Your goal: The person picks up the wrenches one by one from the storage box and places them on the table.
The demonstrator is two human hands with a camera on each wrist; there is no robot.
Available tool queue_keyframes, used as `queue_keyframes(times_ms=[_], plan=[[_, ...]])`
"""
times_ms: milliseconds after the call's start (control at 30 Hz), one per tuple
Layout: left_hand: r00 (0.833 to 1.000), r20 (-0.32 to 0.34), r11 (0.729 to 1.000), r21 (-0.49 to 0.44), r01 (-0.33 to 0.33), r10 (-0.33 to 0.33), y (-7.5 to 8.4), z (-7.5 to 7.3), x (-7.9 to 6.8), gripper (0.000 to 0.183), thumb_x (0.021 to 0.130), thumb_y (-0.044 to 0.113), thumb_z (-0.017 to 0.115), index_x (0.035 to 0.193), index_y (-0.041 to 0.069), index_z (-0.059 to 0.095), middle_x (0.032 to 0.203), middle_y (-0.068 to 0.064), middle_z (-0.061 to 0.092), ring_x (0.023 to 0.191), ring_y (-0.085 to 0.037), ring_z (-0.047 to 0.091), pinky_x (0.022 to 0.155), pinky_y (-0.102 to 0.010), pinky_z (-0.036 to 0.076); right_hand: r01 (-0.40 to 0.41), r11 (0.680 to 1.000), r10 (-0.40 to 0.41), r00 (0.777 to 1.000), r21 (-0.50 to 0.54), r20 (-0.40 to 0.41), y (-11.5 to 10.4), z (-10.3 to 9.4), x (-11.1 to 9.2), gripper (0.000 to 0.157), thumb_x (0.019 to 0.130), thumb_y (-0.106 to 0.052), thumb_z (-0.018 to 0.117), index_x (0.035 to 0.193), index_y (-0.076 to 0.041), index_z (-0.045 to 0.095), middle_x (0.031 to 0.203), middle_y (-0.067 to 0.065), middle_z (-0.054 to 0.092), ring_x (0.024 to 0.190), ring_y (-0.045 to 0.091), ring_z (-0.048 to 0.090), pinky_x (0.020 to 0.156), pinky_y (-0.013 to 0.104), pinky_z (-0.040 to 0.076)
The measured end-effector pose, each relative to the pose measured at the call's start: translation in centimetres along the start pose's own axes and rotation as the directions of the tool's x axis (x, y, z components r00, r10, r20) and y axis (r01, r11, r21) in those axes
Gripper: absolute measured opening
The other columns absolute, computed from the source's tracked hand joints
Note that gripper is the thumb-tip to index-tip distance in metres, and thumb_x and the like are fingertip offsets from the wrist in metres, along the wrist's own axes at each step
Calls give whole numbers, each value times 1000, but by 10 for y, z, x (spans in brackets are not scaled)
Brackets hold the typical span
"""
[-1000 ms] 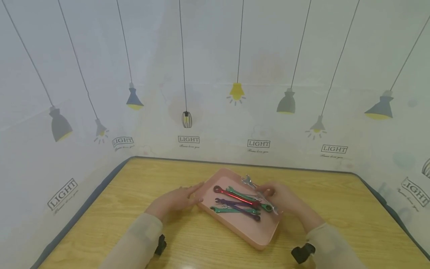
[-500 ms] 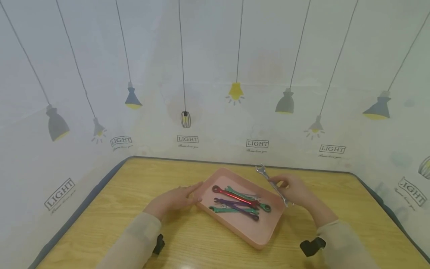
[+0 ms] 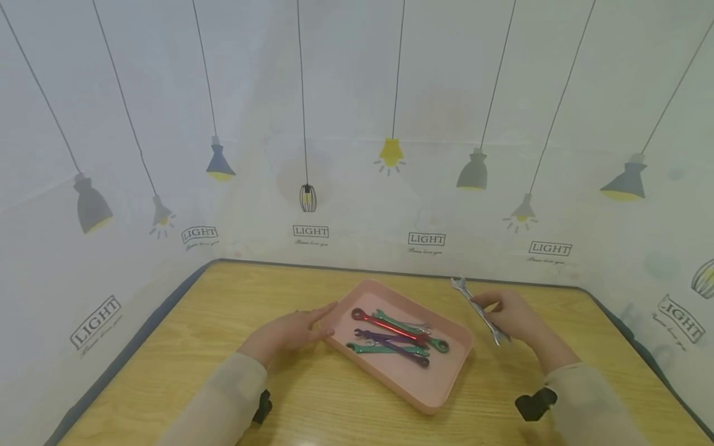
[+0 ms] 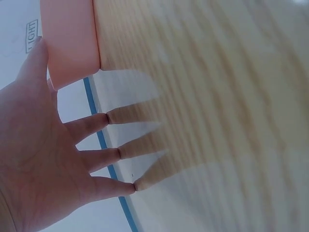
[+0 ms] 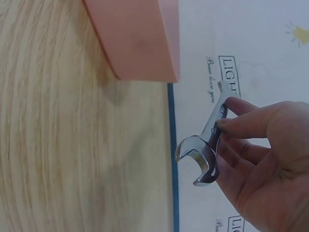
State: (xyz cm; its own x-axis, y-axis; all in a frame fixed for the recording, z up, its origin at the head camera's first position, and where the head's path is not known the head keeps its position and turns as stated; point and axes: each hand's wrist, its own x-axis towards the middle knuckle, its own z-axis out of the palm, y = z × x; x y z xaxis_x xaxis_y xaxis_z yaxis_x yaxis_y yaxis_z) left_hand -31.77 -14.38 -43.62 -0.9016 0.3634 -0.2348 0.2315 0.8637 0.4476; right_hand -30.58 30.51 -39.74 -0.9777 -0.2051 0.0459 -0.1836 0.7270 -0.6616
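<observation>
My right hand (image 3: 510, 316) pinches a silver open-ended wrench (image 3: 474, 308) between thumb and fingers, just right of the pink tray (image 3: 449, 387). In the right wrist view the wrench (image 5: 198, 152) is held above the table with one open jaw end toward the camera. My left hand (image 3: 287, 331) touches the tray's left corner, its fingers straight. The left wrist view has that hand (image 4: 43, 145) spread, with the thumb against the tray wall (image 4: 72, 43) and fingertips on the table. A red wrench (image 3: 387, 325), green wrenches (image 3: 390, 319), purple wrenches (image 3: 393, 344) and silver ones, partly covered, lie overlapping inside the tray.
The wooden table (image 3: 223, 310) extends around the tray on all sides. Pale wall sheeting (image 3: 357, 204) printed with hanging lamps stands along its back and sides. Black wrist-worn devices (image 3: 535, 406) sit at both sleeves.
My right hand has lifted the silver wrench from over the tray and carried it rightward, past the tray's right edge. The left hand and tray have stayed nearly still.
</observation>
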Motion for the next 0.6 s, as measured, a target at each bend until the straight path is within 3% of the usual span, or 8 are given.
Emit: queue_keyframes(times_ms=[233, 400, 600], plan=[[1000, 8, 1000, 15, -19, 19, -2, -2, 1, 65, 94, 65, 43, 153, 45, 24, 148, -8, 45, 137, -40, 36, 110, -62, 24, -52, 999, 52, 998, 14, 20, 25, 7, 10, 39, 83, 10, 56, 121, 5, 65, 112, 24, 64, 66, 20, 60, 51, 35, 52], [1000, 21, 1000, 12, -16, 15, 0, -4, 1, 64, 95, 64, 44, 153, 45, 24, 149, -8, 44, 138, -41, 34, 110, -62, 24, -124, 992, 124, 992, -2, 39, 34, 11, 14, 38, 82, 8, 58, 119, 3, 66, 111, 23, 64, 76, 22, 59, 60, 33, 52], [999, 38, 1000, -16, -10, 10, 1, -4, 1, 64, 95, 64, 43, 153, 44, 24, 152, -7, 40, 141, -43, 27, 110, -65, 19, -136, 991, 137, 989, -20, 53, 41, 15, 15, 41, 79, 7, 57, 120, 4, 66, 110, 23, 64, 81, 24, 58, 63, 34, 52]])
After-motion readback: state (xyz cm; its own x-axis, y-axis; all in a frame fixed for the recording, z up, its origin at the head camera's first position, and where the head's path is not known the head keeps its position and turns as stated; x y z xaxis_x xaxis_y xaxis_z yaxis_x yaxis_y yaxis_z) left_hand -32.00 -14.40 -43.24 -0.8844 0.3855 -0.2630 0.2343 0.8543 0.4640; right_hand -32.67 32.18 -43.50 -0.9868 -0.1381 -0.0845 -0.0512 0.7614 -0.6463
